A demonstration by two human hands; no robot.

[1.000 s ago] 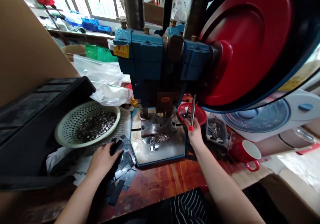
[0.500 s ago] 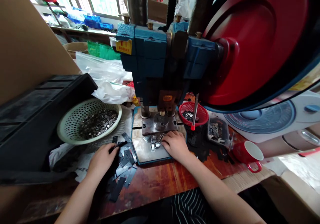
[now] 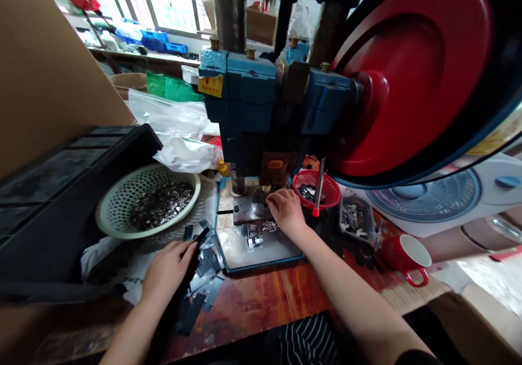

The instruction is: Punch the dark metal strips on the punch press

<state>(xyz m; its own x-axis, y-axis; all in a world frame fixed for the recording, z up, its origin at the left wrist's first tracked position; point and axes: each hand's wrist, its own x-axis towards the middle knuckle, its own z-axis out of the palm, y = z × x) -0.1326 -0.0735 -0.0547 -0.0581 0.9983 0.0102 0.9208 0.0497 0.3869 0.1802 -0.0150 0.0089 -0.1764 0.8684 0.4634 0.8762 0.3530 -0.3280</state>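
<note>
My left hand [image 3: 169, 267] is closed on a thin dark flat strip [image 3: 202, 235], which points up and away over a heap of flat metal pieces [image 3: 210, 261]. With fingers and thumb pinched together, my right hand [image 3: 287, 210] is at the right side of the steel die block [image 3: 247, 210] under the blue press [image 3: 248, 93]. Whatever is between those fingertips is too small or hidden to tell. On the press's base plate [image 3: 232, 251], in front of the block, are a few shiny bent parts [image 3: 253, 242] and a cluster of tiny metal bits [image 3: 269, 226].
A pale green basket [image 3: 108, 210] of small metal pieces stands at left. To the right are a red basket [image 3: 335, 195], a clear plastic box [image 3: 369, 221] of parts and a red mug [image 3: 397, 253]. The press's large red wheel [image 3: 424, 71] overhangs the right side.
My right hand has moved up and away from the base plate to the die block. My left hand has turned the dark strip to a steeper angle. The view has shifted slightly.
</note>
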